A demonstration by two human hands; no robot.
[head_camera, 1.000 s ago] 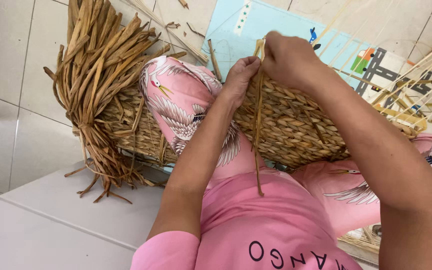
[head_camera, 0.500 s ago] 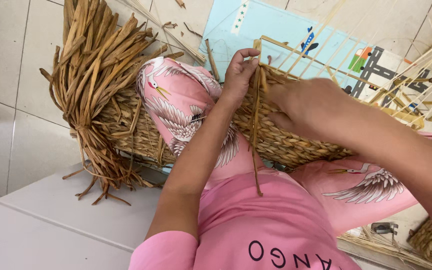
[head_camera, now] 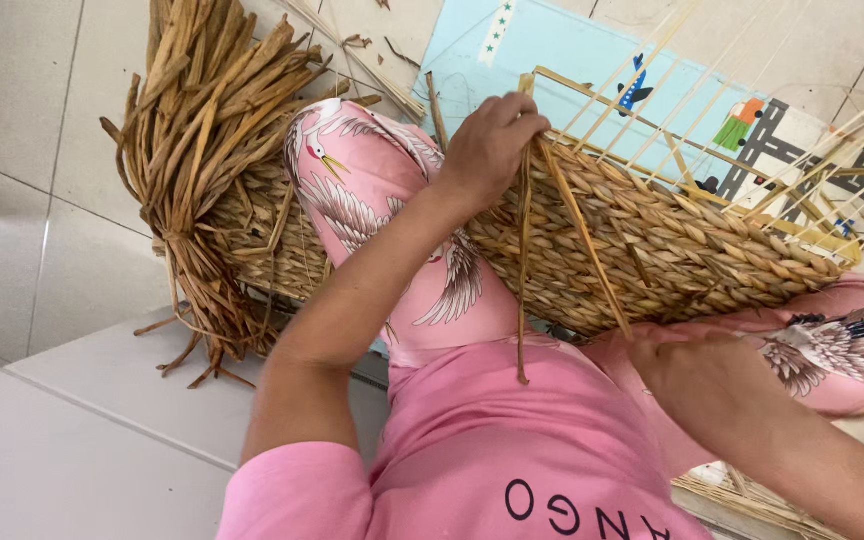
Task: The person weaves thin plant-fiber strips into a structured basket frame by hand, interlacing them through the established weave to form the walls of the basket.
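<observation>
Head view, left hand (head_camera: 492, 145) pinching straw strand (head_camera: 523, 290), woven basket (head_camera: 672, 250)

**Half-woven basket across the lap**

The woven basket (head_camera: 652, 250) lay tilted across the person's knees, its braided tan wall finished only partway, with thin bare stakes fanning from its upper rim. Two loose straw strands (head_camera: 524, 290) hung from the rim, one straight down over the weave, the other slanting right toward the basket's lower edge.

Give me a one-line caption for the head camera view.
Left hand grips straw strands at a woven basket's rim; right hand pulls one below.
</observation>
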